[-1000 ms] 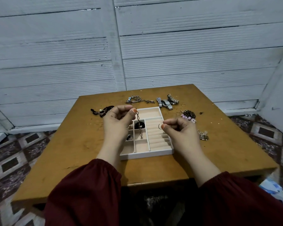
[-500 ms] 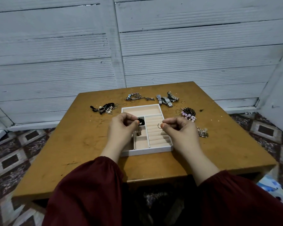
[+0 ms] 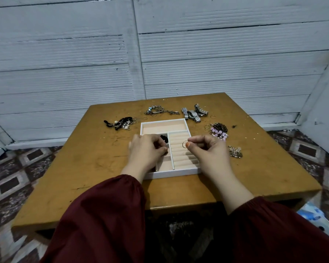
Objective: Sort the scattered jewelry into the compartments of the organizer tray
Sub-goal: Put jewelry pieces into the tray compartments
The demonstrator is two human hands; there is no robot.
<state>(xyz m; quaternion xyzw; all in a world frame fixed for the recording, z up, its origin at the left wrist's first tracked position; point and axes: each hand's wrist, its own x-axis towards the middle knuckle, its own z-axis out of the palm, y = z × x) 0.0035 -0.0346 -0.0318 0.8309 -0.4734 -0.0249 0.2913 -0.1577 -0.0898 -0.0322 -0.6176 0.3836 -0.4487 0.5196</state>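
We find the tray point(image 3: 175, 172) at mid-desk point(image 3: 84, 158); chains point(image 3: 158, 110) and watches point(image 3: 194, 114) lie behind it, beads point(image 3: 120, 123) at its back left, bracelets point(image 3: 218, 130) to its right.

There is just one camera. It sits on the person's head and looks forward and down. The left hand point(image 3: 146, 151) and right hand point(image 3: 210, 151) are close below it over the brown surface point(image 3: 84, 168), and the white wall point(image 3: 226, 63) stands farther back.
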